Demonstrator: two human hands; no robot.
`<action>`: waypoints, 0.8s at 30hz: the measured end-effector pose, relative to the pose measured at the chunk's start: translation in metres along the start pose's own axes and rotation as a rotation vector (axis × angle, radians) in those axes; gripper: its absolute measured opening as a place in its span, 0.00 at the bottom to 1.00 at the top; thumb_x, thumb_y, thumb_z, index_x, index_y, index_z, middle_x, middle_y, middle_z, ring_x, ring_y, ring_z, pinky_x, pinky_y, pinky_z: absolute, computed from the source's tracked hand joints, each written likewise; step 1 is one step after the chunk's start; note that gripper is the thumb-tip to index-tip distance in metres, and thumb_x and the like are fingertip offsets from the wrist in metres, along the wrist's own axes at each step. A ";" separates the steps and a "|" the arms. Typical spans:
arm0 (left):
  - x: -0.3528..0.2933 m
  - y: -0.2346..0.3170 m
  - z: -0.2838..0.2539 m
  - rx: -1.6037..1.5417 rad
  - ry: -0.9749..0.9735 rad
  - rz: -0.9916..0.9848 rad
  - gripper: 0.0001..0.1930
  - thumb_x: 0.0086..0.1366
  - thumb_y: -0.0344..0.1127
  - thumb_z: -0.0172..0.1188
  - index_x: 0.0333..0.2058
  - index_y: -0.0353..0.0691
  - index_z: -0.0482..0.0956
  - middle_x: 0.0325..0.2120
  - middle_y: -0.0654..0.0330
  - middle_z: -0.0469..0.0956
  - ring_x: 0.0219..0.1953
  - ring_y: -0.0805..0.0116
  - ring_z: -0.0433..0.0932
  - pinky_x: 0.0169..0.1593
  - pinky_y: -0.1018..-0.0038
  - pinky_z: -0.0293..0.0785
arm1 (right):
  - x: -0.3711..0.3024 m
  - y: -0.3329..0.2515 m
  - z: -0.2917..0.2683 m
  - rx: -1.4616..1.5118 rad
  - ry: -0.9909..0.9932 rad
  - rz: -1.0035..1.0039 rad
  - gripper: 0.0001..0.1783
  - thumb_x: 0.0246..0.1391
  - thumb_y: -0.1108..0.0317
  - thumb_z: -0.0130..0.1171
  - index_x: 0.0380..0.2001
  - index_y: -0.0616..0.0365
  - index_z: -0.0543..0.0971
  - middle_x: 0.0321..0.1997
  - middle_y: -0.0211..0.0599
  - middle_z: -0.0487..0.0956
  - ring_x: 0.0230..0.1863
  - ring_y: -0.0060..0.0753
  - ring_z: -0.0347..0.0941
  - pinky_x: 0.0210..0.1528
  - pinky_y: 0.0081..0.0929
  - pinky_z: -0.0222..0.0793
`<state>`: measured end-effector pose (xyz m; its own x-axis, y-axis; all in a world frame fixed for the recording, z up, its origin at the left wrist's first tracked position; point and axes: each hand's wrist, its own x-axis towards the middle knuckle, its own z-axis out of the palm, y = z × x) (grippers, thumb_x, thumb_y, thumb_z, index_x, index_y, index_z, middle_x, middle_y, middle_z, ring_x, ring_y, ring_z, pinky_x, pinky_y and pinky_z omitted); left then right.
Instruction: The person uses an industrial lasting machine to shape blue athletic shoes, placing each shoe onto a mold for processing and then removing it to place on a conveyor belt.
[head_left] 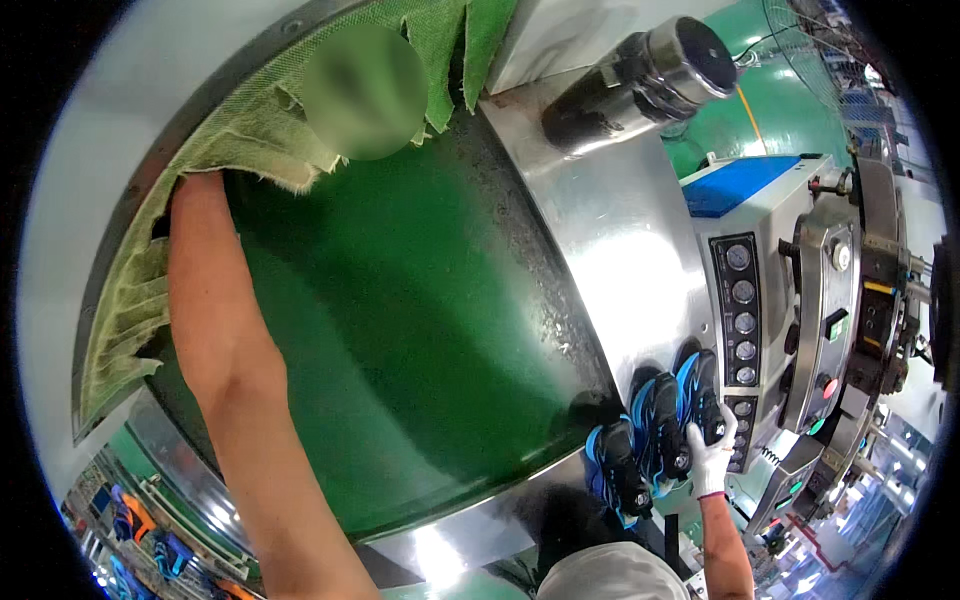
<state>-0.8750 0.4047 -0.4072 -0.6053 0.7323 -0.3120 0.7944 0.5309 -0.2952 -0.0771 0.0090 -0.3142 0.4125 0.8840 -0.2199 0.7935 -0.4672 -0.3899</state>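
Observation:
My left forearm [212, 285] comes in from the lower edge and reaches over a green belt [400, 330]. The hand passes under a frayed green fabric curtain [240, 130], so its fingers are hidden. A round blurred patch covers part of the curtain. My right hand is out of the picture. Three black sports shoes with blue trim stand side by side on the steel ledge at the belt's lower right: the left one [618, 470], the middle one [660, 425] and the right one [700, 385]. Another person's white-gloved hand [712, 460] touches the right shoe.
The other person's pale cap [612, 577] shows at the bottom. A dark steel cylinder [640, 85] lies on the steel surface [640, 260] beyond the belt. To the right is a machine with a gauge panel [742, 310]. More colourful shoes [170, 555] sit at lower left.

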 end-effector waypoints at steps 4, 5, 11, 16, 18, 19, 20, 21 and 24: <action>0.023 0.012 0.044 -0.099 0.052 -0.047 0.36 0.63 0.57 0.60 0.63 0.38 0.72 0.63 0.45 0.73 0.65 0.45 0.70 0.64 0.45 0.64 | 0.001 -0.020 0.004 0.053 0.023 0.112 0.39 0.48 0.76 0.73 0.63 0.58 0.69 0.55 0.42 0.78 0.55 0.34 0.74 0.63 0.35 0.68; 0.026 0.009 0.046 -0.111 0.060 -0.047 0.37 0.62 0.57 0.61 0.64 0.39 0.71 0.63 0.45 0.72 0.65 0.45 0.70 0.65 0.45 0.64 | 0.000 -0.034 0.003 0.071 0.006 0.166 0.39 0.47 0.75 0.75 0.63 0.59 0.69 0.56 0.44 0.77 0.56 0.36 0.73 0.64 0.36 0.67; 0.011 0.022 0.058 -0.218 0.178 -0.007 0.44 0.56 0.62 0.66 0.65 0.40 0.70 0.64 0.45 0.72 0.66 0.45 0.68 0.67 0.45 0.60 | 0.002 -0.038 0.002 -0.049 0.025 0.117 0.38 0.47 0.69 0.76 0.61 0.60 0.71 0.53 0.44 0.80 0.53 0.36 0.77 0.60 0.35 0.71; -0.103 0.030 0.071 -0.462 0.325 0.016 0.49 0.52 0.65 0.70 0.67 0.41 0.68 0.65 0.46 0.71 0.67 0.45 0.67 0.69 0.45 0.57 | 0.011 -0.031 -0.008 -0.026 -0.019 0.011 0.37 0.47 0.65 0.77 0.59 0.60 0.72 0.51 0.47 0.82 0.51 0.36 0.79 0.58 0.35 0.73; -0.177 0.040 0.079 -0.600 0.362 0.027 0.52 0.50 0.66 0.72 0.67 0.42 0.67 0.65 0.46 0.71 0.68 0.45 0.66 0.70 0.45 0.55 | 0.013 -0.012 -0.008 0.001 0.004 -0.082 0.37 0.45 0.63 0.79 0.57 0.60 0.73 0.51 0.48 0.81 0.53 0.40 0.78 0.58 0.35 0.73; -0.218 0.041 0.087 -0.664 0.373 0.033 0.53 0.49 0.67 0.73 0.68 0.42 0.67 0.65 0.46 0.71 0.68 0.45 0.66 0.70 0.45 0.55 | 0.015 -0.009 -0.009 0.059 0.009 -0.083 0.37 0.43 0.61 0.81 0.55 0.59 0.75 0.50 0.49 0.80 0.54 0.44 0.77 0.59 0.36 0.72; -0.260 0.043 0.090 -0.719 0.373 0.036 0.54 0.48 0.68 0.74 0.68 0.42 0.67 0.65 0.46 0.71 0.68 0.45 0.66 0.71 0.45 0.54 | 0.018 0.006 -0.004 0.046 0.014 -0.089 0.35 0.41 0.60 0.81 0.52 0.58 0.76 0.50 0.48 0.79 0.54 0.47 0.76 0.57 0.38 0.72; -0.318 0.055 0.057 -0.861 0.193 0.122 0.52 0.50 0.64 0.74 0.68 0.42 0.66 0.65 0.46 0.71 0.67 0.45 0.68 0.70 0.44 0.55 | 0.014 0.004 -0.008 0.058 0.027 -0.089 0.34 0.42 0.60 0.80 0.51 0.57 0.76 0.50 0.48 0.79 0.52 0.51 0.76 0.55 0.40 0.73; -0.420 0.044 0.083 -0.970 0.181 0.131 0.43 0.48 0.46 0.81 0.60 0.32 0.73 0.53 0.43 0.79 0.54 0.48 0.80 0.60 0.57 0.74 | 0.003 -0.009 -0.012 0.087 -0.006 -0.108 0.39 0.44 0.61 0.79 0.58 0.58 0.72 0.56 0.52 0.76 0.55 0.54 0.75 0.60 0.43 0.70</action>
<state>-0.5903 0.0855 -0.3638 -0.5574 0.8211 -0.1232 0.6003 0.5011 0.6233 -0.0773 0.0164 -0.3005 0.3235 0.9294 -0.1776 0.7913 -0.3687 -0.4878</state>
